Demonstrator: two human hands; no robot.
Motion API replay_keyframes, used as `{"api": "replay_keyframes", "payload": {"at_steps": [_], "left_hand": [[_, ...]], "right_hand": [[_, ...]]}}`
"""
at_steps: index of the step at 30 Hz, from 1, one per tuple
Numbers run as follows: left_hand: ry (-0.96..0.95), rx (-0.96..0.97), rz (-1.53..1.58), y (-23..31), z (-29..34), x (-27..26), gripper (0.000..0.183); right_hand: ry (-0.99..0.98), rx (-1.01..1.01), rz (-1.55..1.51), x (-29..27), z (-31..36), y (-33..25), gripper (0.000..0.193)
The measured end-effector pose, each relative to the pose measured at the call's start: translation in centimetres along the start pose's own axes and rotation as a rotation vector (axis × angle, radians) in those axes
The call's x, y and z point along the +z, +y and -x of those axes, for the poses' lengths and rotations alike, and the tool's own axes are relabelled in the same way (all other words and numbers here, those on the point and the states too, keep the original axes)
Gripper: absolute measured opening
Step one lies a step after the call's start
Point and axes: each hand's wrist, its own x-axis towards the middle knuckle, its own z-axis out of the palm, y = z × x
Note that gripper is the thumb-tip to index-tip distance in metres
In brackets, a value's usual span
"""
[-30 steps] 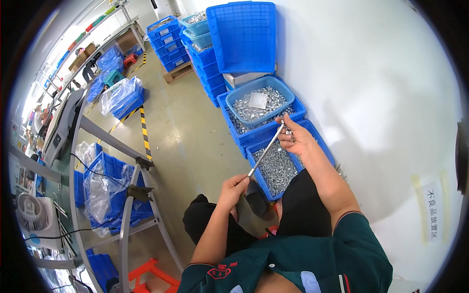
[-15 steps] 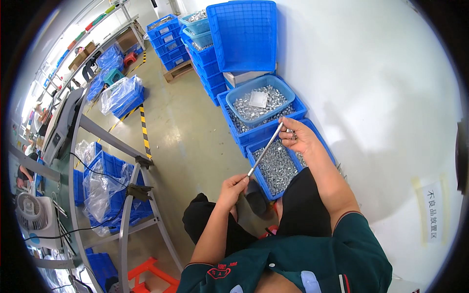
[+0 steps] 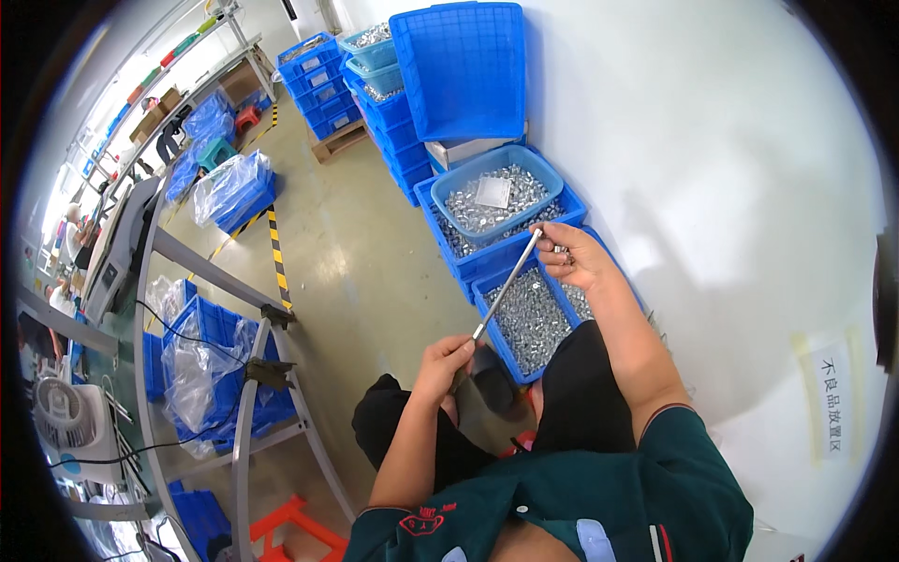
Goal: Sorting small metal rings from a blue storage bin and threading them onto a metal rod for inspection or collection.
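Rod (image 3: 506, 284) slants near the blue crate (image 3: 513, 366), much as before: your left hand (image 3: 444, 367) pinches its lower end, your right hand (image 3: 579, 258) its upper, fingers now more curled around small metal pieces (image 3: 561, 250).

The dark green shirt (image 3: 562, 482) has a red emblem (image 3: 421, 523); trousers (image 3: 585, 398) are black.

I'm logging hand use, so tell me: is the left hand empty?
No, the left hand grips the lower end of the metal rod.
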Motion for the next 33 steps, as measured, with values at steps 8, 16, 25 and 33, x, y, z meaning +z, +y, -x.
{"api": "replay_keyframes", "payload": {"at_steps": [8, 16, 25, 33], "left_hand": [[0.010, -0.033, 0.059, 0.2, 0.2, 0.4, 0.020], [0.001, -0.046, 0.068, 0.3, 0.1, 0.3, 0.022], [0.006, -0.070, 0.074, 0.6, 0.3, 0.5, 0.021], [0.019, -0.047, 0.073, 0.4, 0.1, 0.3, 0.020]], "right_hand": [[0.256, -0.234, 0.286, 0.4, -0.4, 0.6, 0.013], [0.264, -0.223, 0.315, 0.3, -0.1, 0.5, 0.013], [0.220, -0.067, 0.081, 0.1, 0.2, 0.1, 0.025], [0.198, 0.070, -0.080, -1.6, -0.9, 0.2, 0.018]]}}
